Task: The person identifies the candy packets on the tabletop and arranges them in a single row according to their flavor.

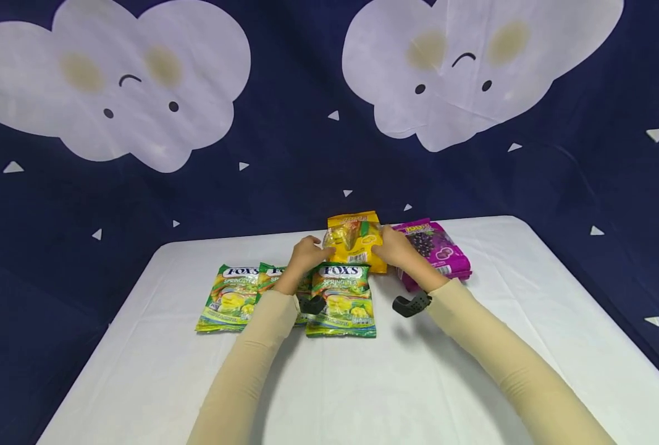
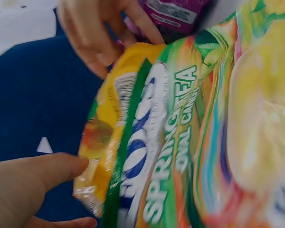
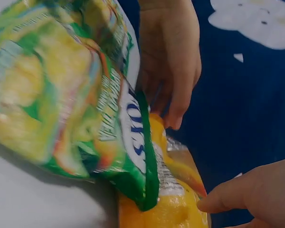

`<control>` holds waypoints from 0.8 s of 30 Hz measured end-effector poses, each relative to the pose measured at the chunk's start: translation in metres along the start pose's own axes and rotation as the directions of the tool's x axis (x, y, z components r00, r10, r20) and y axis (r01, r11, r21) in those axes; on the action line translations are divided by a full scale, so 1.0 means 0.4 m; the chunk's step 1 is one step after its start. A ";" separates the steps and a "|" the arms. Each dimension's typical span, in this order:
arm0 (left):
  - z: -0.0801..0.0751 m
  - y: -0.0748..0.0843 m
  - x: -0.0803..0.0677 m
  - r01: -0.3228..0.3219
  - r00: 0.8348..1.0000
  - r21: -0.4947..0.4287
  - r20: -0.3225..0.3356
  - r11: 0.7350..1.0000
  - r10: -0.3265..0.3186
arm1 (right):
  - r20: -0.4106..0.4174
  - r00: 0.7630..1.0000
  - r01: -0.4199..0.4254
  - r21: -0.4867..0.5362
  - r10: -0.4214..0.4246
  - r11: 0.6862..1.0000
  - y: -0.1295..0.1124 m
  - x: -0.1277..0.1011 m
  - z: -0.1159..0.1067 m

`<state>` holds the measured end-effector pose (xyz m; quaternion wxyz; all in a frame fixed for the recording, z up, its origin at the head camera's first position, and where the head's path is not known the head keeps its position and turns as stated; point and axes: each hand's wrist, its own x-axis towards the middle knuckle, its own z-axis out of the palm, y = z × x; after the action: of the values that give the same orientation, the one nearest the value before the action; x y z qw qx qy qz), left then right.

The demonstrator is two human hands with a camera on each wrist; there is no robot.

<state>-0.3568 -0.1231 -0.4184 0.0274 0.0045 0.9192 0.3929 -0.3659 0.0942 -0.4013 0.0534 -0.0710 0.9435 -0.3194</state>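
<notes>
A yellow candy bag [image 1: 354, 242] with a mango picture is held between both hands at the back of the table. My left hand [image 1: 308, 252] pinches its left side, thumb on the front in the left wrist view. At the opposite side my right hand [image 1: 394, 248] pinches the edge, its thumb [image 3: 223, 195] against the print in the right wrist view. The bag's lower edge lies behind the top of a green Fox's Spring Tea candy bag [image 1: 341, 303]. Just right of the right hand is a purple candy bag [image 1: 435, 247] with a grape picture.
Two more green candy bags [image 1: 230, 300] overlap in a row to the left, one partly behind the left forearm. Another purple bag shows under the top one. The white-covered table [image 1: 418, 395] meets a dark blue cloth [image 1: 285, 198] with clouds behind.
</notes>
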 end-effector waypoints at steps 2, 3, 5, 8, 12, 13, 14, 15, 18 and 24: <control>0.015 0.005 0.014 0.010 1.000 -0.001 -0.002 1.000 -0.010 | 0.043 0.998 -0.052 0.045 0.050 0.998 -0.003 0.017 -0.003; 0.023 0.005 0.020 0.013 1.000 -0.001 -0.011 1.000 -0.013 | 0.063 0.995 -0.076 0.068 0.072 0.995 -0.004 0.026 -0.004; 0.036 0.007 0.029 0.019 0.999 -0.001 -0.036 1.000 -0.019 | 0.108 0.987 -0.130 0.118 0.117 0.984 -0.003 0.039 -0.007; 0.051 0.005 0.038 0.028 0.997 -0.004 -0.072 1.000 -0.028 | 0.167 0.971 -0.197 0.166 0.169 0.966 0.003 0.053 -0.009; 0.057 0.001 0.043 0.021 0.994 -0.029 -0.105 0.999 -0.024 | 0.205 0.962 -0.234 0.269 0.182 0.934 0.019 0.062 -0.013; 0.058 0.000 0.045 0.015 0.994 -0.035 -0.111 0.999 -0.019 | 0.211 0.962 -0.235 0.303 0.176 0.924 0.023 0.065 -0.013; 0.057 -0.001 0.045 0.009 0.994 -0.044 -0.113 0.999 -0.014 | 0.215 0.962 -0.235 0.330 0.170 0.914 0.028 0.067 -0.014; 0.057 -0.001 0.046 0.003 0.994 -0.053 -0.112 0.999 -0.009 | 0.216 0.962 -0.234 0.352 0.165 0.906 0.033 0.069 -0.015; 0.055 -0.001 0.047 0.001 0.994 -0.087 -0.113 0.996 -0.010 | 0.216 0.964 -0.232 0.391 0.156 0.891 0.045 0.075 -0.013; 0.051 0.004 0.046 0.033 0.990 -0.192 -0.127 0.981 -0.058 | 0.131 0.979 -0.197 0.411 0.156 0.890 0.062 0.083 0.003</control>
<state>-0.3741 -0.1069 -0.4323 -0.0241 -0.0450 0.8772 0.4773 -0.4010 0.1074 -0.4190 0.1410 0.0134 0.8511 -0.5056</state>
